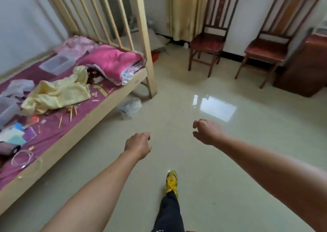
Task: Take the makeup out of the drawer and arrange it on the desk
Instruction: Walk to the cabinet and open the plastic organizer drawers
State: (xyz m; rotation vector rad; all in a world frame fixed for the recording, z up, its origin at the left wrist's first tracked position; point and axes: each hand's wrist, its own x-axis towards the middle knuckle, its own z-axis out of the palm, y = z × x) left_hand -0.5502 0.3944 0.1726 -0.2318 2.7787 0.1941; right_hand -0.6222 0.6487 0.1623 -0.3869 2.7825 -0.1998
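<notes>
Over the floor [247, 93] right of the bed [74, 139]: left hand [138, 145] and right hand [206, 131], fingers loosely curled, holding nothing. Nearer than both, right of the bed, yellow shoe [172, 180]. Beyond the bed's end rail, two chairs [205, 44]. Place of makeup: cannot tell.

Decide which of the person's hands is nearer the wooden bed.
Left. The left hand hangs just off the bed's side rail; the right hand is farther out, toward the chairs.
</notes>
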